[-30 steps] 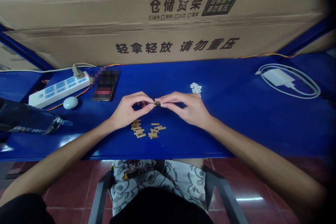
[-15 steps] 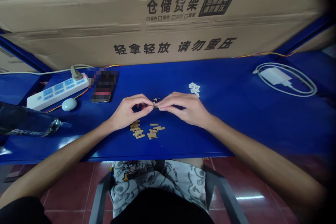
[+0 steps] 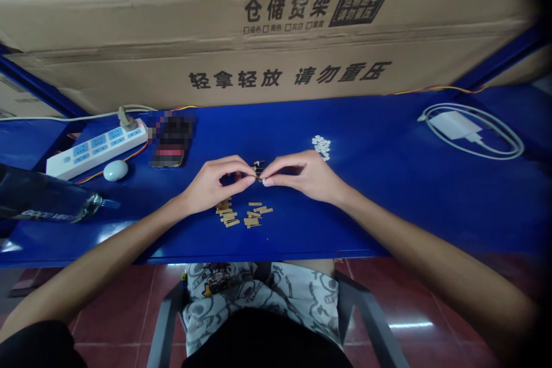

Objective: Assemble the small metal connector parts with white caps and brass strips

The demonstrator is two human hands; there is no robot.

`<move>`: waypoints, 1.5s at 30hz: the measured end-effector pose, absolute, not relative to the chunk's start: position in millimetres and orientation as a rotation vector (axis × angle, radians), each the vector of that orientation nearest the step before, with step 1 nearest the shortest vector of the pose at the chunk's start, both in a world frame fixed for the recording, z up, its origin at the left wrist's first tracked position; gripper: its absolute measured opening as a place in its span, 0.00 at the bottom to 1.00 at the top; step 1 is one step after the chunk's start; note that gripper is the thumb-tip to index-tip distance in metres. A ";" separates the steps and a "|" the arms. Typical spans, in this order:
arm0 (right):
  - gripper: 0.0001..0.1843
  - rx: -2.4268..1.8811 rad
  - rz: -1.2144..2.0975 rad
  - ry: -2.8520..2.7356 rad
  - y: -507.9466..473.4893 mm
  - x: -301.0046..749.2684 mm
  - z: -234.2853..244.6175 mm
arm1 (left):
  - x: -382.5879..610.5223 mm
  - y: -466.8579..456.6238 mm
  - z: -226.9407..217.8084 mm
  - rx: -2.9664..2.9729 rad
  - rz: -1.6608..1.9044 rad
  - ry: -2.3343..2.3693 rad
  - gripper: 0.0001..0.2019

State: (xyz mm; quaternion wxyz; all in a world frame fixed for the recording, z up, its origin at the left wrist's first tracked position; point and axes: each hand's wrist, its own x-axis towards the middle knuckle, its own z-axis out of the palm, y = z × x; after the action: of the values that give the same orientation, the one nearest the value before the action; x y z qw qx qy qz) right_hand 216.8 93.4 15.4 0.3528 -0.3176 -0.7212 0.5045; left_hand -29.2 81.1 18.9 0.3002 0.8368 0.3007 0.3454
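My left hand (image 3: pixel 214 184) pinches a small brass-coloured strip between thumb and fingertips; most of the strip is covered. My right hand (image 3: pixel 309 177) meets it from the other side, thumb and forefinger closed on a tiny white piece (image 3: pixel 264 181) at the strip's end. Just beyond the fingertips lie a few thin pieces with white ends (image 3: pixel 259 163), partly hidden by the hands. Nearer to me, several flat brass-coloured strips (image 3: pixel 253 221) lie loose in two groups. A cluster of small white pieces (image 3: pixel 320 145) sits beyond my right hand.
On the blue table (image 3: pixel 388 207) stand a white power strip (image 3: pixel 97 146), a pale rounded object (image 3: pixel 115 170), a phone (image 3: pixel 170 146) and a dark bottle (image 3: pixel 47 198) at left. A charger with coiled cable (image 3: pixel 459 126) lies right. A large cardboard box (image 3: pixel 142 40) closes off the back.
My right fingertips have drawn slightly back from the left ones, and the white piece now shows between them. The view has shifted a little.
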 end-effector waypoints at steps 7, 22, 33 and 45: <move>0.10 -0.904 1.027 -1.926 88.6 210.2 12.9 | -28.9 82.2 18.7 2.226 0.944 0.843 0.05; 0.04 -0.964 0.577 -2.066 95.4 213.5 12.8 | -30.2 88.2 5.8 2.475 0.980 1.061 0.09; 0.05 -0.894 0.520 -2.180 98.1 213.4 9.4 | -30.6 88.3 4.4 2.578 0.929 1.129 0.10; 0.10 -1.160 0.301 -2.233 127.7 214.8 -7.9 | -46.1 109.8 -4.9 2.606 0.607 1.216 0.12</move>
State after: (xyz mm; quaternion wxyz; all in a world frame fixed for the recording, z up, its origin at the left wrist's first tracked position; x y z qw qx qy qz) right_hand 214.8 127.7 -7.9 0.2989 -0.4366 -0.8409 0.1134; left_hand -46.1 109.8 -4.9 0.1012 0.8822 0.4115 0.2055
